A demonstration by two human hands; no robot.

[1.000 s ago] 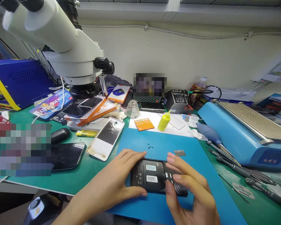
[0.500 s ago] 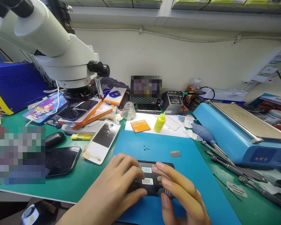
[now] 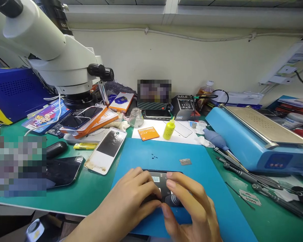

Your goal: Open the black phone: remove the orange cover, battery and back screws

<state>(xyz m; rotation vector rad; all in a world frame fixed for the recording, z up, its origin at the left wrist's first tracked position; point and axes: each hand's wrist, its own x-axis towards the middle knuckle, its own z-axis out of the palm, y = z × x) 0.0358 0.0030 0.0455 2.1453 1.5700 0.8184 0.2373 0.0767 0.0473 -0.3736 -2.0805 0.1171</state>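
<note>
A black phone [image 3: 164, 185] with its back cover off, a white sticker and a logo on it, lies on the blue mat between my hands. My left hand [image 3: 133, 198] curls over its left part, with fingers on the upper side and the thumb along the near edge. Over its right part bends my right hand [image 3: 194, 205], forefingers near the far edge and thumb at the near side. Between that thumb and fingers shows the dark, ribbed end of what looks like a screwdriver [image 3: 173, 200]; most of it is hidden.
Small black bits [image 3: 154, 156] and a metal blade [image 3: 185, 162] lie on the blue mat [image 3: 136, 151]. Behind stand a yellow bottle [image 3: 169, 129] and an orange battery [image 3: 148, 133]. A microscope [image 3: 73, 64] overhangs the left; a blue heating plate [image 3: 262, 137] and several tools are right.
My left thumb and fingers have moved right over the phone, closer to the right hand. The right thumb has shifted left, and the whole view has shifted slightly.
</note>
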